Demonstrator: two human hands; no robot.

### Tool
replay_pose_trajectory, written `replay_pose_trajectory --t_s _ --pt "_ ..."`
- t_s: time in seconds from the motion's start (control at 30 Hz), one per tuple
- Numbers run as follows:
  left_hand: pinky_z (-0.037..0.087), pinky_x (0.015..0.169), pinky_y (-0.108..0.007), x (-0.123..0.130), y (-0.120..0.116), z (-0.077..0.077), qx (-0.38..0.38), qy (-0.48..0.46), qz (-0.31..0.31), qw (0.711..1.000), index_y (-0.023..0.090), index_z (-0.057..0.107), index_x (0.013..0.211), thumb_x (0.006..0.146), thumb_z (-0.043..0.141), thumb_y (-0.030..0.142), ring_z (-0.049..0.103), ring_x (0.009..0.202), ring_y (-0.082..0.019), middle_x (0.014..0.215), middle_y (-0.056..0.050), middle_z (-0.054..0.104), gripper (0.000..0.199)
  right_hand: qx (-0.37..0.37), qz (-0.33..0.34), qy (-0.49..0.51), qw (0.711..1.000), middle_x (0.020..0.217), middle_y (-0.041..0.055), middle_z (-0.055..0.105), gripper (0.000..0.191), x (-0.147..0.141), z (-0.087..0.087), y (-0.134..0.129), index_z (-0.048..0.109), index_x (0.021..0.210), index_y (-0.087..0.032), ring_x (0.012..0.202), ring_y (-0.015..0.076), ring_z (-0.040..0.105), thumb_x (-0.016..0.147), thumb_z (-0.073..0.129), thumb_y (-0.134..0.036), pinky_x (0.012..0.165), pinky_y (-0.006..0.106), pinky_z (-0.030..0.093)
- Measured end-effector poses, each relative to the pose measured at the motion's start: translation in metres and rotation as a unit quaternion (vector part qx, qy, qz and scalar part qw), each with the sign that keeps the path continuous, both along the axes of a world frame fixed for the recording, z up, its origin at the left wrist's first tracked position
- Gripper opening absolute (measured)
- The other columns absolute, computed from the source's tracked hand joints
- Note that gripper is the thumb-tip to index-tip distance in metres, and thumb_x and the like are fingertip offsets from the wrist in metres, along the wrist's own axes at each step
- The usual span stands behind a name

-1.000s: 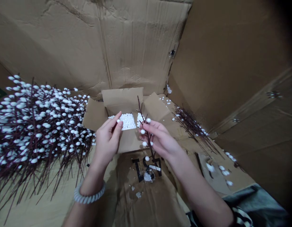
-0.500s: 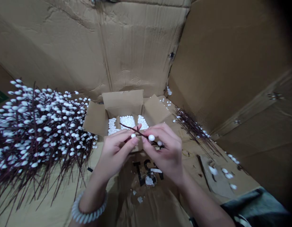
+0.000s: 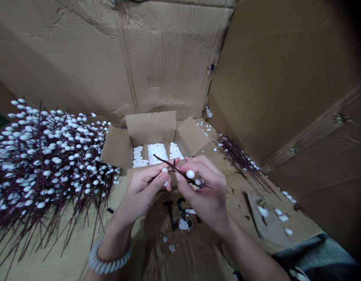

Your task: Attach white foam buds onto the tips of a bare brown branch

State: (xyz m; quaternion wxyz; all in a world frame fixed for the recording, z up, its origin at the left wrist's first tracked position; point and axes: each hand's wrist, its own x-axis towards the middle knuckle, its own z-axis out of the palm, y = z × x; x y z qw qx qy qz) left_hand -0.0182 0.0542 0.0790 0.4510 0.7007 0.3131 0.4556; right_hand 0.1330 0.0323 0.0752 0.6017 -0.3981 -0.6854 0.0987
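Note:
My right hand point(image 3: 208, 187) is closed on a dark brown twig point(image 3: 165, 161) that slants up to the left. A white ball point(image 3: 190, 174) sits at the twig by my right fingers, with smaller white balls just below it. My left hand point(image 3: 148, 187) pinches a white ball point(image 3: 164, 170) between thumb and forefinger, close to the twig; another white bit shows under it. Both hands are near each other, in front of an open cardboard box point(image 3: 151, 124) with white balls point(image 3: 157, 151) in divided sections.
At left lies a large heap of brown stems point(image 3: 54, 156) tipped with white balls. A smaller bundle of twigs point(image 3: 235, 156) rests at right. Loose white balls point(image 3: 281, 215) and a cardboard strip point(image 3: 271, 226) lie nearer. Cardboard walls point(image 3: 168, 58) stand behind and at right.
The twig and my right hand have shifted slightly right and down. My left fingers have turned a little, and a second white bit now shows beneath the ball they pinch.

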Motion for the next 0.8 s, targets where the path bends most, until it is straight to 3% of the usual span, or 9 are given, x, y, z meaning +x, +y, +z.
replay_pose_trajectory --t_s 0.1,0.23,0.43,0.8 --pt "0.049 0.085 -0.035 0.0013 -0.0002 -0.0049 -0.01 -0.023 -0.008 1.0 0.02 0.061 0.059 0.088 0.049 0.048 0.062 0.079 -0.021 0.058 -0.004 0.057 0.042 0.004 -0.01 0.014 1.0 0.082 0.0002 0.066 0.015 -0.0029 -0.0001 -0.0025 0.061 0.08 -0.025 0.077 0.0161 0.062 0.076 0.063 -0.011 0.071 0.032 0.051" --pt "0.048 0.086 -0.032 0.0027 -0.0028 -0.0077 -0.016 -0.042 -0.014 0.999 0.02 0.061 0.059 0.089 0.05 0.045 0.063 0.087 -0.02 0.058 -0.003 0.056 0.04 0.031 -0.025 0.035 0.999 0.079 -0.0004 0.064 0.02 -0.0057 0.0 -0.006 0.06 0.084 -0.027 0.074 0.0153 0.062 0.075 0.065 -0.009 0.067 0.03 0.051" --pt "0.05 0.08 -0.03 0.0037 -0.0044 -0.0057 -0.012 -0.033 0.002 0.999 0.021 0.062 0.061 0.089 0.052 0.042 0.064 0.094 -0.021 0.065 -0.004 0.064 0.036 0.049 -0.033 0.024 0.998 0.078 -0.0011 0.063 0.024 -0.0053 -0.0004 -0.0073 0.059 0.087 -0.028 0.074 0.0152 0.062 0.075 0.065 -0.008 0.066 0.03 0.05" --pt "0.048 0.087 -0.028 0.007 -0.0037 -0.0041 -0.009 -0.046 -0.023 0.999 0.02 0.06 0.061 0.09 0.051 0.038 0.063 0.097 -0.019 0.08 -0.004 0.07 0.035 0.016 -0.018 0.047 0.999 0.082 -0.0012 0.065 0.019 -0.0062 -0.0018 -0.0072 0.059 0.084 -0.027 0.071 0.0145 0.06 0.076 0.065 -0.011 0.061 0.029 0.047"
